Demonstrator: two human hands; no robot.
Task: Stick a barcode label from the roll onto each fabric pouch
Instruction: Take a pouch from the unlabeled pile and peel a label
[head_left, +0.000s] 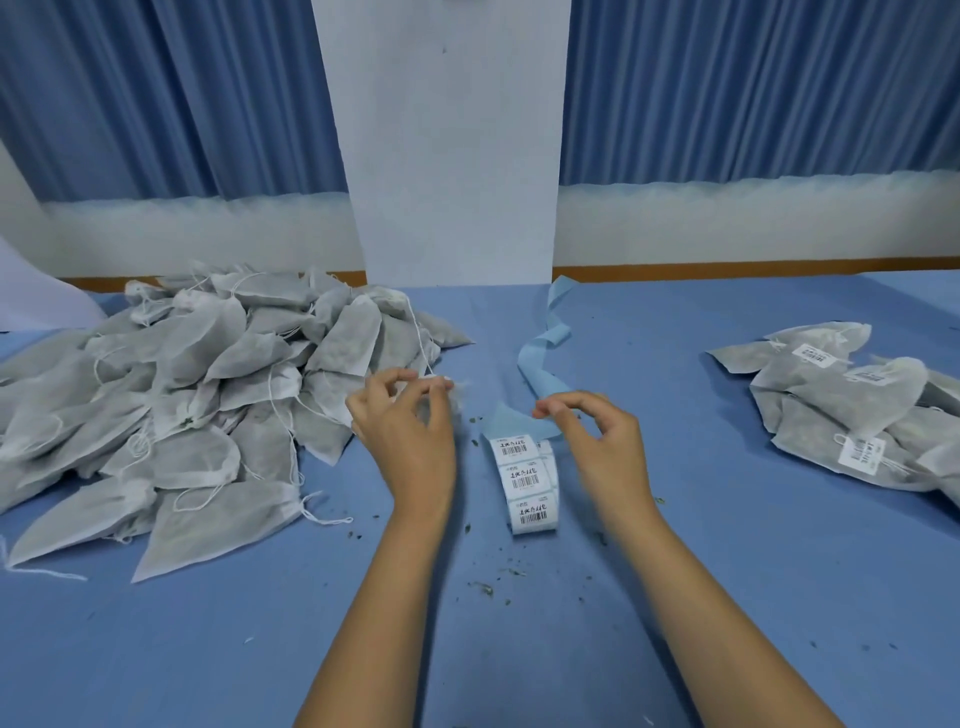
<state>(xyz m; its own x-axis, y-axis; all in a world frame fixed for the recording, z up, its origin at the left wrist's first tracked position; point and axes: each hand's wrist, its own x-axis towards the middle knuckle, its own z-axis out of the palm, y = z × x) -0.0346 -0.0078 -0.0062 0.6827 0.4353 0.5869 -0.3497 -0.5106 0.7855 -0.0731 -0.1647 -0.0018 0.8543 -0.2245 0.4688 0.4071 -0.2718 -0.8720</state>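
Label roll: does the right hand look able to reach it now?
Probably yes: the label roll lies uncovered on the table just beside the right hand, nothing between them.

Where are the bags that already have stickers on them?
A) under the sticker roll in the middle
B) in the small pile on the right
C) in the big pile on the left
B: the small pile on the right shows white barcode labels stuck on its pouches, while the big pile on the left shows none.
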